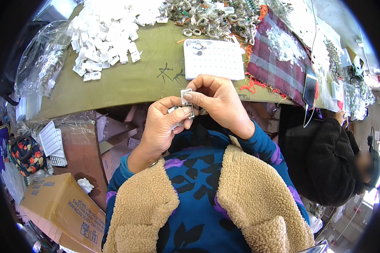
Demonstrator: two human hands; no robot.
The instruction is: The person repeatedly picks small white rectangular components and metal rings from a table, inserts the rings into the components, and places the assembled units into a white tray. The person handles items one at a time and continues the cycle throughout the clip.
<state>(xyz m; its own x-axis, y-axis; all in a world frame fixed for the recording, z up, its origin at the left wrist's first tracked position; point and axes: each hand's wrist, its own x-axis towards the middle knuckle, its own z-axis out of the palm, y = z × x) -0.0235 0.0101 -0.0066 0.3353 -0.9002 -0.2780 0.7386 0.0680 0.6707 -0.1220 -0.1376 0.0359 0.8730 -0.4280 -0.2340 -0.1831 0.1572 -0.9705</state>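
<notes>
In front of my chest, just off the table's near edge, my two hands meet over small parts. My left hand (154, 126) pinches a small dark piece with a metal frame (190, 111) between thumb and fingers, and a bit of white shows beside it. Just above, a small white plastic piece (184, 98) stands upright in the thumb and fingertips of my right hand (219, 101). The two parts touch or nearly touch; my fingers hide the join. Beyond my right hand, a white tray (217, 67) with rows of small hollows lies on the green table (126, 86).
A heap of white plastic pieces (103, 36) lies far left, with metal ring-like parts (213, 21) beside it. Right of the tray are a plaid cloth (278, 59) and a phone (310, 87). A cardboard box (63, 211) stands lower left. Another person (329, 162) sits at the right.
</notes>
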